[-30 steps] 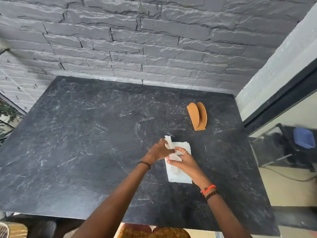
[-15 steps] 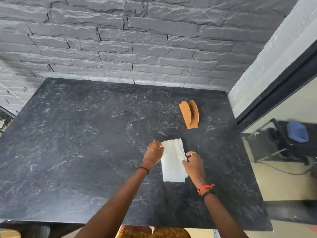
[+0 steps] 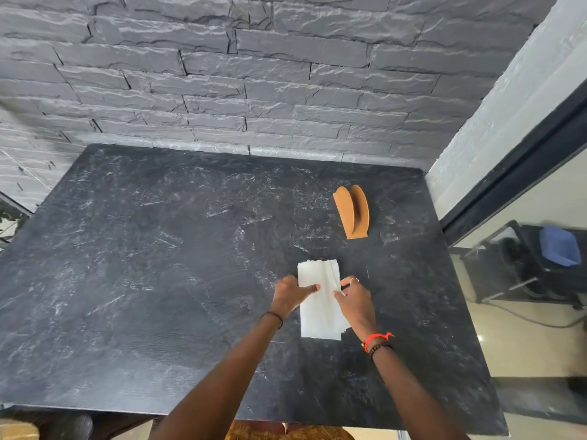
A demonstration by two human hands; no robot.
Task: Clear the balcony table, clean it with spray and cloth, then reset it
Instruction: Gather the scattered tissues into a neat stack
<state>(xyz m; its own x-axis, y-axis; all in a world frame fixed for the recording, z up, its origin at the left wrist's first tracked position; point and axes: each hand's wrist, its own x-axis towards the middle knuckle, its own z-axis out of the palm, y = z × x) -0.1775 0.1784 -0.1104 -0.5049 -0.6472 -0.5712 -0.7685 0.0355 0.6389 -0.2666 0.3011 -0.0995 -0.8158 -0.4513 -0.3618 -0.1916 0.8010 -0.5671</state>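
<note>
A stack of white paper napkins [image 3: 319,315] lies flat on the dark slate table [image 3: 158,281], right of centre. My left hand [image 3: 290,295] grips the stack's left edge, thumb lying across the top sheet and fingers curled at the side. My right hand [image 3: 354,300] holds the right edge, thumb on top, fingers curled beside it. An empty brown wooden napkin holder [image 3: 352,211] stands upright beyond the napkins toward the back right, apart from both hands.
A grey stone-brick wall [image 3: 254,90] borders the table's far edge. A white wall and dark-framed glass door [image 3: 524,173] run along the right side. Behind the glass sit a dark stand and a blue object [image 3: 559,246]. The table's near edge crosses the bottom of the view.
The napkin stack was being folded together between both hands, then laid flat. Both hands now sit on its two side edges with thumbs on top; the view has shifted slightly.
</note>
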